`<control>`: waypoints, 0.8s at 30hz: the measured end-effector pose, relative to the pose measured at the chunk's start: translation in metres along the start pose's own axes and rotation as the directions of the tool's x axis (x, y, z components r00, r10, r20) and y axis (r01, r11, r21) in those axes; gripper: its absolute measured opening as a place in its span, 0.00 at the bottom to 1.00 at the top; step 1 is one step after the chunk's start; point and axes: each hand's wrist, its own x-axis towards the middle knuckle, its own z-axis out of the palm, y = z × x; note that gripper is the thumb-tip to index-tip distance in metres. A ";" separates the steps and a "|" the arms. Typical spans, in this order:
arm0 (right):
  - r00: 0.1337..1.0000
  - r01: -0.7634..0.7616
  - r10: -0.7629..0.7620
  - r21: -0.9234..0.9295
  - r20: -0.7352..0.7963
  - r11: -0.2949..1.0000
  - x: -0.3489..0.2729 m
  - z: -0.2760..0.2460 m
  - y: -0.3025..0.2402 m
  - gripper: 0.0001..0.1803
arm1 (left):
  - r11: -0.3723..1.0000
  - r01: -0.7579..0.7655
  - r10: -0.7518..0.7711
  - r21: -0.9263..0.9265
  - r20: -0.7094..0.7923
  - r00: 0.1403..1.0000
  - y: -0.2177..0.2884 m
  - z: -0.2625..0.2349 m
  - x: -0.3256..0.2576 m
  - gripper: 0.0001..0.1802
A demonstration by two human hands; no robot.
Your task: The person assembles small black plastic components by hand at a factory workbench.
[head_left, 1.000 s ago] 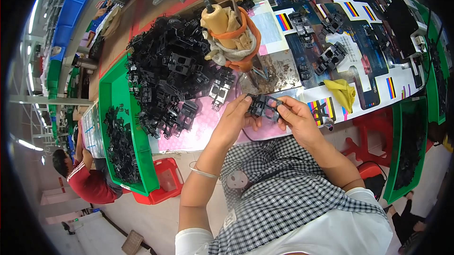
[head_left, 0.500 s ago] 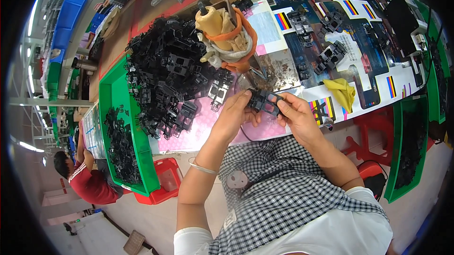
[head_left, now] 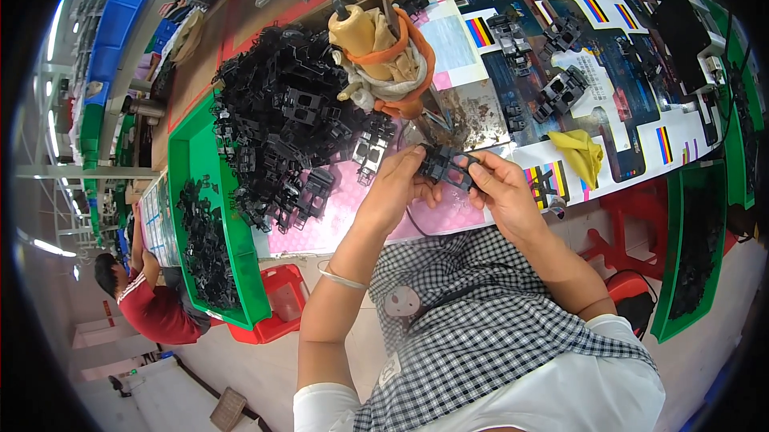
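Left hand (head_left: 394, 185) and right hand (head_left: 508, 193), both grasping one black plastic openwork frame (head_left: 440, 166); black plastic parts (head_left: 276, 111), heaped on pink-covered bench (head_left: 340, 220); crumpled yellow cloth (head_left: 578, 159), at right.

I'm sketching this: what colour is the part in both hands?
The part is black, seen in the head view.

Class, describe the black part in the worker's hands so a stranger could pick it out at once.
Start at the large heap of black plastic parts left of centre. Move right and down across the pink sheet to the person's left hand and right hand. Between them is the black part; unlike its heaped neighbours, it is held by both hands.
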 end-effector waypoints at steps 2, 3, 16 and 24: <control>1.000 0.000 0.000 -0.013 0.002 1.000 0.000 0.000 0.001 0.12 | 1.000 -0.002 0.002 0.006 0.004 1.000 -0.001 -0.001 0.001 0.18; 1.000 -0.002 0.002 -0.013 0.003 1.000 0.001 -0.001 0.001 0.12 | 1.000 -0.002 0.002 0.005 0.002 1.000 0.000 -0.001 0.001 0.18; 1.000 0.014 -0.014 -0.022 0.011 1.000 0.000 -0.001 0.002 0.12 | 1.000 -0.003 0.003 -0.019 0.007 1.000 -0.002 -0.005 0.000 0.17; 1.000 0.013 -0.013 -0.009 -0.022 1.000 0.001 0.000 0.004 0.12 | 1.000 0.000 0.001 -0.031 0.036 0.999 -0.002 -0.006 0.003 0.17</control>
